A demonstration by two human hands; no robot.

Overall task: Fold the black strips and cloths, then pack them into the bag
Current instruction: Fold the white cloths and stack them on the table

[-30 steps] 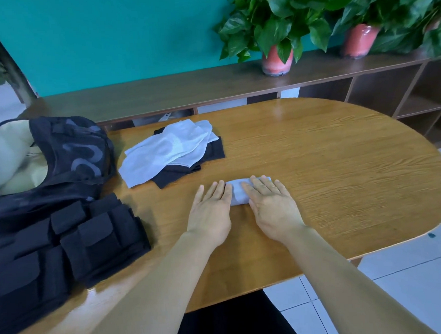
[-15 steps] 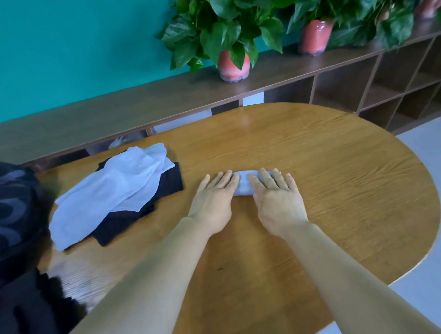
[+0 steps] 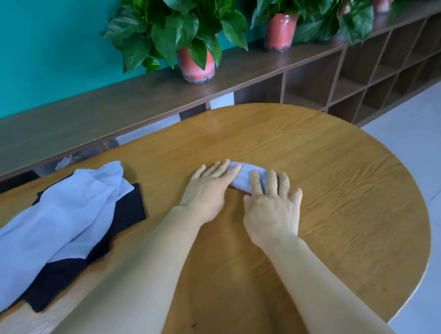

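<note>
Both palms flat, fingers straight: my left hand (image 3: pixel 208 190) and right hand (image 3: pixel 272 210) press the folded white cloth (image 3: pixel 246 177) mid-table (image 3: pixel 344 185). Unfolded white and black cloths pile (image 3: pixel 63 228) lies far left.

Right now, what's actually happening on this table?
A person is flattening a small folded pale cloth on the wooden table, the left hand and the right hand both pressing on it with straight fingers. To the left lies a pile still to be folded: white cloths draped over black cloths. No bag is in view. Potted plants stand on the shelf behind.
</note>
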